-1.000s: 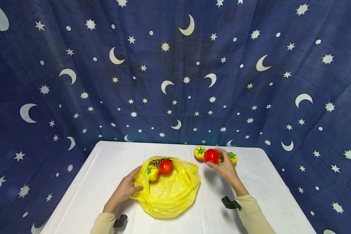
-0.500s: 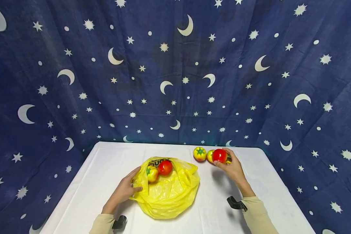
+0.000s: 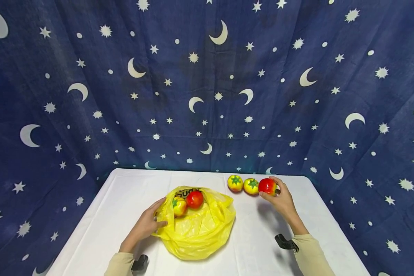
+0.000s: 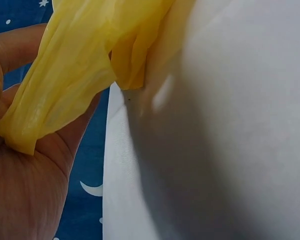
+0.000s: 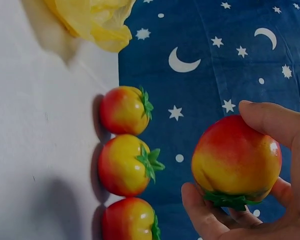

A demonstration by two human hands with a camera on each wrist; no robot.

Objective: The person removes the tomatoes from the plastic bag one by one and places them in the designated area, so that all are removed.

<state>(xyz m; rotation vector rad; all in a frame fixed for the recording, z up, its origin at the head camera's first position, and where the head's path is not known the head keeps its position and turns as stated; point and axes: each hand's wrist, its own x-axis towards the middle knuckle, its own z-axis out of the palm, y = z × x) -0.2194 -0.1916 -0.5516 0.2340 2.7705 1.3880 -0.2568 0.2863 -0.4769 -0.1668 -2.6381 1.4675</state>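
Note:
Raised above the white table, a red-and-yellow toy tomato is held between the thumb and fingers of my right hand. In the right wrist view its green leafy top points down towards the palm. Beside it stand a toy tomato on the left and another in the middle; a third tomato shows only in the right wrist view. My left hand grips the left rim of a yellow plastic bag, its thumb over the edge. Inside lie a red tomato and a yellower one.
A white cloth covers the table. Behind it hangs a dark blue curtain with moons and stars. The bag's mouth faces up, and black print shows at its far inner side.
My right hand has carried its tomato to the right along the row, uncovering the left and middle tomatoes. The left hand and the bag stay where they were.

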